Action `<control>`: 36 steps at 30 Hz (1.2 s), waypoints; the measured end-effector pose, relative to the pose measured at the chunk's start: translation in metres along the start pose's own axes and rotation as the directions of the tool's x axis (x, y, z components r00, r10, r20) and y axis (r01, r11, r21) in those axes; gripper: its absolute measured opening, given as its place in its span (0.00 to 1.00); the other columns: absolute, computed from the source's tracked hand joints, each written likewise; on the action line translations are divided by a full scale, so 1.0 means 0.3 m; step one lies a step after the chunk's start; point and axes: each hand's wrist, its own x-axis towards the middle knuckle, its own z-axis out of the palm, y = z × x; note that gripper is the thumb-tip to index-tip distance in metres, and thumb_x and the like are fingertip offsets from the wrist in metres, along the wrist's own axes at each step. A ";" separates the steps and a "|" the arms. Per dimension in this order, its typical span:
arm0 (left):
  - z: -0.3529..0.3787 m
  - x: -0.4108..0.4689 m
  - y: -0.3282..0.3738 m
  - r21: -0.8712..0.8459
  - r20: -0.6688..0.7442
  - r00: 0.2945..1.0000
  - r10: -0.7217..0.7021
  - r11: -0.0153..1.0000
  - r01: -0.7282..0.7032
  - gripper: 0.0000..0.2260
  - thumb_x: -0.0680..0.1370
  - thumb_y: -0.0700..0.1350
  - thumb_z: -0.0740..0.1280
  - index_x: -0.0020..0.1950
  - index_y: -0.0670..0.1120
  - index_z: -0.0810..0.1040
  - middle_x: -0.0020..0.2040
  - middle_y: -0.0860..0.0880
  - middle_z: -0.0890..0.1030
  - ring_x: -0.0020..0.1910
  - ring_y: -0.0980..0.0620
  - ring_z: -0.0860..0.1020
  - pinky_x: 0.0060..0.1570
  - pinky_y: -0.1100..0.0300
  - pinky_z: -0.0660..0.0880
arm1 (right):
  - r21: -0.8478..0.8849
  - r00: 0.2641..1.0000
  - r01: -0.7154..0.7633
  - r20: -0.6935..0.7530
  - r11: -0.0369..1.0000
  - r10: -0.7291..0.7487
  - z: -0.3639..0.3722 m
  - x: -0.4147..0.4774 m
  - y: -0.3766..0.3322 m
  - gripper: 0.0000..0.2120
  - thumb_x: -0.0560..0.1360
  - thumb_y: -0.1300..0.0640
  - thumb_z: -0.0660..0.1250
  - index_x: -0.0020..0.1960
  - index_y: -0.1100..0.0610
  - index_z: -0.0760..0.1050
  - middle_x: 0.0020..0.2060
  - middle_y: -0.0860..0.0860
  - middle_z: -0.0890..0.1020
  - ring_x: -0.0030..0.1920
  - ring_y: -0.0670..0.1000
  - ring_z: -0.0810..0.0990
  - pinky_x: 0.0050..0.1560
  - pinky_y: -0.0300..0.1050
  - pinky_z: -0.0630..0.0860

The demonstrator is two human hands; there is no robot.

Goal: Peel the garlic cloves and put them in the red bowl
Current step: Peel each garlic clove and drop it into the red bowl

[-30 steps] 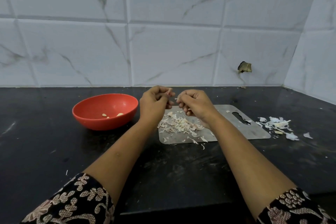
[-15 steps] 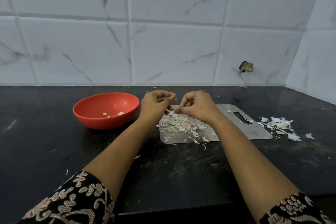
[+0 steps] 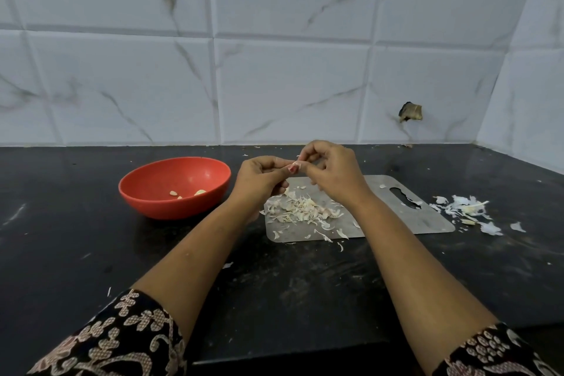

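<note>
My left hand (image 3: 262, 177) and my right hand (image 3: 331, 169) meet above the steel cutting board (image 3: 393, 223). Between their fingertips they pinch a small garlic clove (image 3: 293, 167), pinkish and mostly hidden by the fingers. A heap of garlic skins and cloves (image 3: 302, 209) lies on the board under the hands. The red bowl (image 3: 174, 188) stands left of the board on the black counter, with three peeled cloves (image 3: 200, 192) inside.
A second heap of white garlic skins (image 3: 464, 210) lies on the counter right of the board. Loose skin flakes are scattered near the board's front edge. The tiled wall stands behind, with a corner wall at the far right.
Both hands have stayed together over the board and risen slightly, working the clove at their fingertips. Bowl and board have not moved.
</note>
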 end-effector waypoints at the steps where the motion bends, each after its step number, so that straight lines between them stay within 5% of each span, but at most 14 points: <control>1: -0.003 0.001 -0.001 -0.011 0.010 1.000 -0.007 1.000 0.007 0.03 0.75 0.36 0.70 0.43 0.41 0.81 0.26 0.50 0.77 0.24 0.59 0.72 0.26 0.69 0.70 | 0.019 1.000 -0.003 0.019 1.000 0.002 -0.001 -0.001 -0.002 0.03 0.74 0.60 0.72 0.43 0.55 0.78 0.35 0.48 0.79 0.28 0.42 0.76 0.29 0.31 0.71; 8: -0.007 0.009 -0.005 -0.059 0.046 0.999 -0.025 0.998 0.028 0.02 0.75 0.35 0.69 0.44 0.39 0.80 0.28 0.50 0.79 0.25 0.59 0.72 0.27 0.69 0.71 | -0.051 0.994 0.034 0.108 0.998 -0.028 -0.003 -0.006 -0.005 0.03 0.78 0.62 0.66 0.46 0.56 0.75 0.33 0.47 0.77 0.29 0.42 0.75 0.29 0.32 0.73; 13: -0.009 0.006 0.000 -0.048 0.056 0.998 -0.020 0.999 0.023 0.02 0.75 0.35 0.69 0.43 0.39 0.80 0.30 0.47 0.79 0.25 0.59 0.72 0.28 0.69 0.71 | -0.138 0.975 0.081 0.217 0.987 -0.050 -0.008 -0.007 -0.015 0.04 0.81 0.59 0.60 0.47 0.56 0.71 0.33 0.48 0.73 0.32 0.47 0.71 0.34 0.50 0.75; 18: -0.004 0.006 -0.001 -0.089 0.050 0.999 -0.011 0.996 0.016 0.04 0.76 0.34 0.68 0.43 0.40 0.80 0.31 0.48 0.80 0.26 0.59 0.73 0.29 0.69 0.73 | -0.206 0.972 0.111 0.226 0.972 -0.063 0.006 -0.012 -0.034 0.06 0.82 0.59 0.56 0.46 0.56 0.66 0.35 0.47 0.70 0.34 0.45 0.67 0.34 0.41 0.64; 26: -0.030 0.031 -0.001 -0.225 -0.073 0.996 -0.057 0.974 0.039 0.04 0.77 0.36 0.67 0.43 0.40 0.80 0.34 0.49 0.82 0.29 0.58 0.76 0.29 0.68 0.74 | -0.069 0.940 -0.049 0.335 0.996 0.069 -0.011 -0.018 -0.050 0.06 0.80 0.59 0.60 0.47 0.59 0.73 0.31 0.49 0.76 0.29 0.42 0.76 0.33 0.37 0.73; 32: -0.014 0.026 0.001 -0.110 -0.046 0.998 -0.053 0.993 0.047 0.03 0.77 0.37 0.68 0.47 0.41 0.81 0.37 0.49 0.83 0.28 0.59 0.76 0.28 0.68 0.73 | -0.065 0.926 -0.136 0.346 0.989 0.150 -0.013 -0.017 -0.028 0.06 0.73 0.67 0.66 0.44 0.58 0.79 0.40 0.55 0.82 0.36 0.46 0.80 0.33 0.39 0.80; 36: -0.013 0.021 -0.002 0.084 -0.077 0.997 0.022 0.996 -0.015 0.03 0.77 0.37 0.69 0.47 0.42 0.82 0.36 0.48 0.82 0.27 0.59 0.76 0.27 0.67 0.72 | -0.031 0.967 -0.140 0.213 0.990 0.143 -0.006 -0.006 -0.016 0.04 0.77 0.59 0.69 0.45 0.58 0.80 0.34 0.50 0.82 0.28 0.42 0.78 0.33 0.39 0.79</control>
